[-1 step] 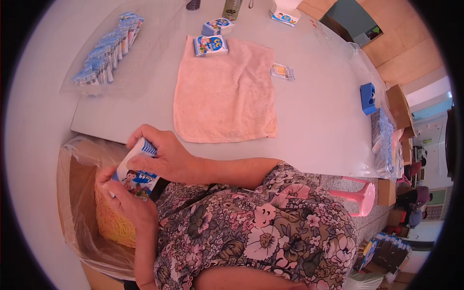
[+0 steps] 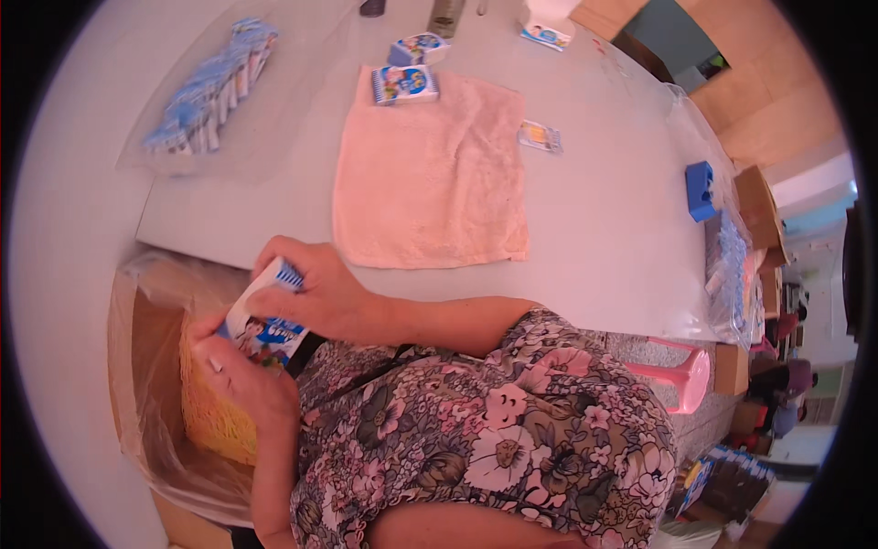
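Note:
A small white and blue printed carton [image 2: 265,337] is held up between both hands, tilted over the near left edge of the table. My right hand [image 2: 320,288] is closed on its upper part, thumb across the face and fingers behind. Around the lower left end, the fingers of my left hand [image 2: 247,380] are bent; a tiny white bit shows among them. Right below lies a cardboard box [image 2: 151,357] lined with clear plastic, holding a mass of thin yellow strands [image 2: 215,412].
A pink towel [image 2: 430,183] lies on the grey table [image 2: 604,229]. One carton [image 2: 405,84] sits on its far edge, another carton [image 2: 418,48] behind. Blue-white packets [image 2: 215,87] overlap on clear plastic at far left. A small packet [image 2: 540,136] and blue holder [image 2: 701,190] are rightward.
The whole view has shifted slightly, so the table things sit a little further right. Both hands keep hold of the carton, with hardly any other change.

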The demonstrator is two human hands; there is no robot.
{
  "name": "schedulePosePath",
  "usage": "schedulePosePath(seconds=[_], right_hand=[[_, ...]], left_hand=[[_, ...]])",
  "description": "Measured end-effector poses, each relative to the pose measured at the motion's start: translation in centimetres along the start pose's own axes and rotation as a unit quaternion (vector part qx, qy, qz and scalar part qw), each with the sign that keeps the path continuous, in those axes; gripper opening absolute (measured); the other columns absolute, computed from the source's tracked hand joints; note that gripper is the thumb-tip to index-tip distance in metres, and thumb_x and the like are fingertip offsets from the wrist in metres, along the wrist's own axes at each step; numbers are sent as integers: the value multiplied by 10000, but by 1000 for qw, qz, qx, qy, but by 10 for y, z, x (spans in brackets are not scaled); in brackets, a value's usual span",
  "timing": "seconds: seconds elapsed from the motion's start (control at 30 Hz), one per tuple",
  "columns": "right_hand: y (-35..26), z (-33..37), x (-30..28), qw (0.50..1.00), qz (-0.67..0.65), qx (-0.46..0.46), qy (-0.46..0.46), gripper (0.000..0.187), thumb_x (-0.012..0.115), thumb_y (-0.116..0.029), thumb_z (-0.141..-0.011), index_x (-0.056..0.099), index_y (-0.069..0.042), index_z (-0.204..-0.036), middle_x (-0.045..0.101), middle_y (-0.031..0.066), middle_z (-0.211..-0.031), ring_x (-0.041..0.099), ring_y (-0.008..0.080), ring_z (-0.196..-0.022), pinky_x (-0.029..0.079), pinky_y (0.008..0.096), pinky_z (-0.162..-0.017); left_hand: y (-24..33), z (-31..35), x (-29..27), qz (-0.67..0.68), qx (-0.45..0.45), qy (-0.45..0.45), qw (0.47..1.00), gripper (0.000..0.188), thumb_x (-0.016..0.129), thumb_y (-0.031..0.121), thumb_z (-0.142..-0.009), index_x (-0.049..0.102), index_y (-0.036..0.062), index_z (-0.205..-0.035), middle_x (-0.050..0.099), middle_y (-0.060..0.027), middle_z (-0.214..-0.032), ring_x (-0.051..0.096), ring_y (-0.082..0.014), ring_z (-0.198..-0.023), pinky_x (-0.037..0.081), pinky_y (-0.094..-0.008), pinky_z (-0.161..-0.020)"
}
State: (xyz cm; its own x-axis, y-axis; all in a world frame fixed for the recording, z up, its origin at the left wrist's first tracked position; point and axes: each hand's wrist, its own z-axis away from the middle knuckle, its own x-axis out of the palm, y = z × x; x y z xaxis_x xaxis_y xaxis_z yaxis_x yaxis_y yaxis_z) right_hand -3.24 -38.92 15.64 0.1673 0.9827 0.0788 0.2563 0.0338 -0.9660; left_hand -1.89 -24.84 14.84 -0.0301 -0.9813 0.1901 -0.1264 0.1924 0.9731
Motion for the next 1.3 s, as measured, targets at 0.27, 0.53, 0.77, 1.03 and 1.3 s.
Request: schedulePosePath(seconds=[0.27, 0.53, 0.77, 1.03, 1.3], right_hand=[[21, -5, 14, 981, -165, 76, 65, 241, 634, -237, -839, 575, -13, -774, 560, -4, -668, 481, 33, -630, 413, 206, -548], [21, -25, 33, 995, -70, 61, 36, 207, 572, -200, -878, 540, -15, -790, 542, -6, -697, 473, 47, -660, 405, 236, -556], [35, -15, 61, 975, -169, 133, -50, 222, 528, -246, -888, 544, -53, -779, 501, -15, -670, 479, 54, -626, 387, 227, -550], [29, -28, 97, 873, -227, 393, -179, 264, 494, -261, -915, 534, -45, -1062, 585, 68, -924, 581, 148, -838, 487, 293, -729], [36, -68, 121, 962, 186, -197, 29, 298, 496, -232, -869, 505, 13, -699, 521, 88, -638, 505, 139, -591, 403, 314, -524]], left_hand=[[11, -29, 2, -75, 131, -74, 986, 146, 523, 166, -889, 534, 48, -805, 514, 9, -702, 467, -64, -628, 375, -206, -545], [7, -28, 2, 54, -97, 66, 992, 263, 551, 298, -917, 526, 66, -795, 491, 45, -684, 416, -15, -602, 342, -195, -497], [10, -21, -21, 50, 43, 79, 995, 246, 596, 172, -884, 503, 63, -684, 496, 49, -650, 429, -5, -598, 336, -182, -493], [12, -13, -76, -21, 144, -37, 989, 202, 513, 100, -898, 516, 45, -704, 529, 16, -650, 480, -61, -597, 388, -208, -545], [-5, 5, -97, 308, -93, 124, 939, 539, 336, 588, -907, 462, 108, -1116, 519, -30, -1053, 506, -153, -962, 386, -383, -851]])
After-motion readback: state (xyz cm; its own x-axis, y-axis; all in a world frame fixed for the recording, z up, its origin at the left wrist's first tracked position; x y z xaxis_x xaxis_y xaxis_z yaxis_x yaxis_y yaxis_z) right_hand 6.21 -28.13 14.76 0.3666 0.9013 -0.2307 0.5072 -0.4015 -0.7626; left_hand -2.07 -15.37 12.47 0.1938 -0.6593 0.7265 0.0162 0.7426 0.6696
